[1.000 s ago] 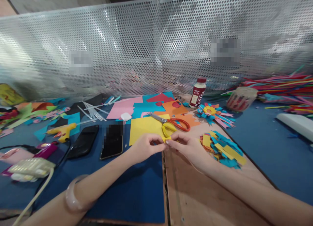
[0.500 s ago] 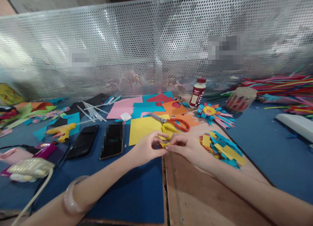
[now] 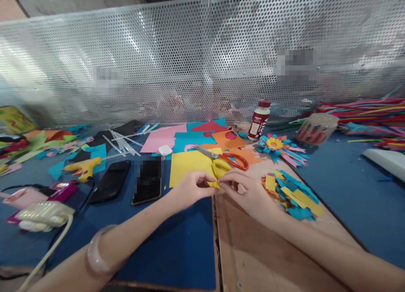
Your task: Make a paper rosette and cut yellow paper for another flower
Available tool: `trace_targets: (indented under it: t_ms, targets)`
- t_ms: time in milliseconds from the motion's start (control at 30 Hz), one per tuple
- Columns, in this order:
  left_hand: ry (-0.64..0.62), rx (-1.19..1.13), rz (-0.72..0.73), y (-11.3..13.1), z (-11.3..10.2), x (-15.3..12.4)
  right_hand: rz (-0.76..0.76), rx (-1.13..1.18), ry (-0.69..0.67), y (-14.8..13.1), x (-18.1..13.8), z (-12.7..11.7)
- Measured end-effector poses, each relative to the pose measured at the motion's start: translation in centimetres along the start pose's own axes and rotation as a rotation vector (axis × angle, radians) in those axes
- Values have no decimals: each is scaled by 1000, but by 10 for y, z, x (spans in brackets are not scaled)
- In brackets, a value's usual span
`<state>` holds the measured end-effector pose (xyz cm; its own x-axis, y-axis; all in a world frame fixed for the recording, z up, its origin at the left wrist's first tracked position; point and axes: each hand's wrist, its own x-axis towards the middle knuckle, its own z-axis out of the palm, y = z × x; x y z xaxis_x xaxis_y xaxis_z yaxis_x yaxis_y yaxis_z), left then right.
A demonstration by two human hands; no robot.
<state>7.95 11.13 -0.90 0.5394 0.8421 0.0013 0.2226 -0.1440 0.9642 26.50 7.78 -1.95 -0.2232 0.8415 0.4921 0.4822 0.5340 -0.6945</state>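
A small folded piece of yellow paper [image 3: 214, 184] is pinched between the fingertips of both hands, over the seam in the table. My left hand [image 3: 193, 187] grips it from the left, and my right hand [image 3: 245, 191] from the right. Just beyond them lie scissors [image 3: 221, 157] with one orange and one yellow handle, partly on a yellow sheet [image 3: 182, 169]. Right of my right hand is a pile of blue and yellow paper strips [image 3: 292, 195]. Behind the pile sits a layered paper flower [image 3: 274, 143].
Two phones [image 3: 112, 181] and a yellow glue gun [image 3: 84, 167] lie on the left, near a power strip [image 3: 46, 216] with a cable. A bottle [image 3: 259, 120] and a clear jar [image 3: 318, 129] stand at the back right. A perforated metal panel [image 3: 190, 52] closes off the far side.
The fingers of my right hand have shifted on the yellow paper and are straighter, so more of its folded shape shows. The view has swung slightly left.
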Motion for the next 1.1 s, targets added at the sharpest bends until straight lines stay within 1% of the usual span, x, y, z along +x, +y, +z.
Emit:
trace_targets:
  t_ms: [67, 133, 233, 300, 433, 533, 667, 767, 867, 933, 1000, 1033, 1100]
  targets:
    - [-13, 4, 1, 0, 1, 0, -13, -23, -11, 1, 0, 0]
    - [1, 7, -7, 1, 1, 0, -39, -36, -12, 1, 0, 0]
    - [19, -20, -39, 4, 2, -1, -120, -80, 14, 1, 0, -1]
    - [15, -67, -67, 6, 2, -1, -213, -157, 47, 0, -1, -1]
    - [34, -161, -87, 7, 4, -2, -462, -398, 139, -1, -3, -1]
    - [63, -196, -78, 8, 4, -3, -535, -536, 164, -4, -6, 0]
    - [109, -221, -62, 8, 3, -2, -566, -650, 143, -5, -7, -1]
    - [105, -252, -56, 6, 2, 0, -565, -711, 116, -3, -6, -2]
    - [90, -289, -48, 4, 2, 1, -549, -715, 97, -2, -6, -2]
    - [89, -288, -45, 5, 2, 1, -543, -672, 92, -2, -6, -2]
    - [96, -270, -46, 5, 2, 1, -514, -576, 110, -3, -6, -3]
    - [106, -261, -48, 6, 2, 2, -480, -511, 124, -4, -5, -4]
    - [128, -237, -53, 6, 2, 2, -364, -366, 156, -5, -4, -5]
